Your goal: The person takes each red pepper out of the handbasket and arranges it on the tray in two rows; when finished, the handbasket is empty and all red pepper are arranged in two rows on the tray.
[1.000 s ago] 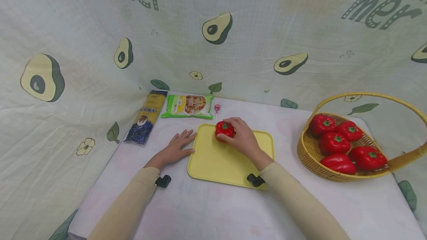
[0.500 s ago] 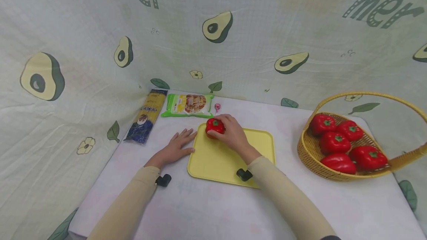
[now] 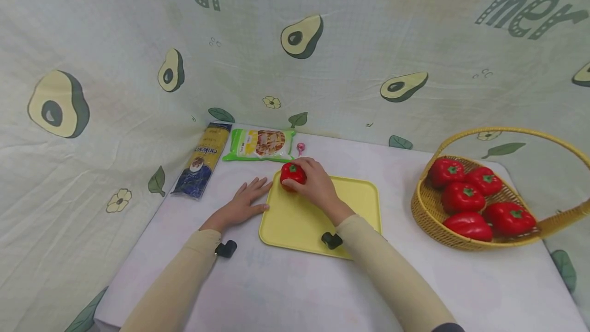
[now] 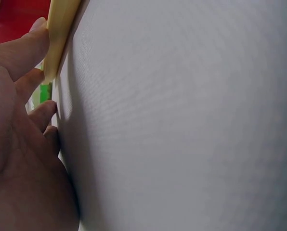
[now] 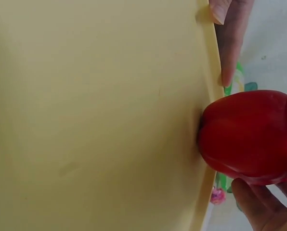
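**Red pepper now at the far-left corner of the yellow tray**

The right grip holds the pepper from its right side, thumb nearest the person, fingers behind it. A second ago both were farther right along the tray's far edge; they have shifted left since — only slightly in the last half-second. The left grip lies wide on the bench, fingers straight, thumb touching the tray's left edge — unchanged. The basket of five more peppers stands well apart at right, unmoved.
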### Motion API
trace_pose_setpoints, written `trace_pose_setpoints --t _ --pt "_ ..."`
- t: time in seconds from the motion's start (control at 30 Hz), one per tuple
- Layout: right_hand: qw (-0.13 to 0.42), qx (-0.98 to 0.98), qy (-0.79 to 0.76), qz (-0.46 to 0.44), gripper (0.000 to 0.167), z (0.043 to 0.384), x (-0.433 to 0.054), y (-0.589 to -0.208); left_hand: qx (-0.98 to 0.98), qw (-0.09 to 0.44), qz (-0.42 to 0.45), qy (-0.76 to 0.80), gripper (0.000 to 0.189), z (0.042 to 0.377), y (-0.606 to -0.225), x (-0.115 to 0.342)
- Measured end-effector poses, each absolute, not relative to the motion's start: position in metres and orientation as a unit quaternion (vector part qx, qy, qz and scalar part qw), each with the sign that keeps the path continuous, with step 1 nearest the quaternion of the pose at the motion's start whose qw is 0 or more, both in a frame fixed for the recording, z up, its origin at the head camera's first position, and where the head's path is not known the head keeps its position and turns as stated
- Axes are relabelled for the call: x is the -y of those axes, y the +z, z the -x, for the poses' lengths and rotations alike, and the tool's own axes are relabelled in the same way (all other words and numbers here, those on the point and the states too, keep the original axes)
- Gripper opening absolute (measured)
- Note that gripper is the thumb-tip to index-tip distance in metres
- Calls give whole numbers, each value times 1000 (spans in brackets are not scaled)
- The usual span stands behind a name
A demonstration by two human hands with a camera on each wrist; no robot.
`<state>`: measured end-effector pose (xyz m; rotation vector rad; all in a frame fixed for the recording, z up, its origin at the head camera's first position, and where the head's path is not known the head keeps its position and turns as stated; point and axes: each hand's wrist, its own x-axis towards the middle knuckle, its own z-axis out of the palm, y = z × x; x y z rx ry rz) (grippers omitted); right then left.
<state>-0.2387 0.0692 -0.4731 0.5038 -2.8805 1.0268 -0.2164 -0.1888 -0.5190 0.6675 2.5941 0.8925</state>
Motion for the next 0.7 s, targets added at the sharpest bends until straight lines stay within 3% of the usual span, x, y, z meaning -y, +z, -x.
trace_pose_setpoints --t 0.7 --pt "0 933 328 -150 72 240 -67 -473 -908 162 -228 311 73 218 -520 189"
